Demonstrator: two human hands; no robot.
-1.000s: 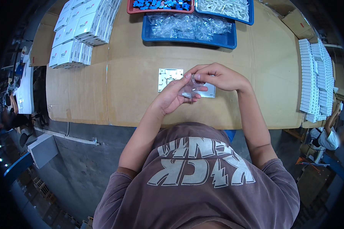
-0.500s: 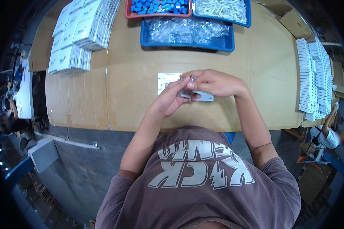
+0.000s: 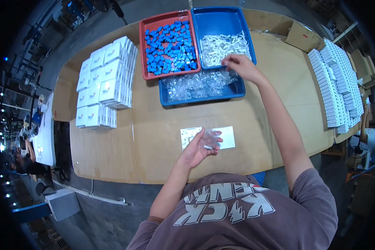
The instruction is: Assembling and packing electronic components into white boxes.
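Far blue plastic tray, the right hand over its near right corner; hands well apart.
The tray's heaped white plastic pieces lie just beyond the right hand's bent fingers, grip unclear; the left hand, well personward of the tray, pinches a clear plastic bag with a small white piece inside.

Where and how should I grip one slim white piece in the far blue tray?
Probably best pinched across its middle with thumb and fingertip, from above: the white pieces look long and thin and lie jumbled flat, and the raised walls of the far blue tray would hamper a sideways approach. The right hand is at its near edge.
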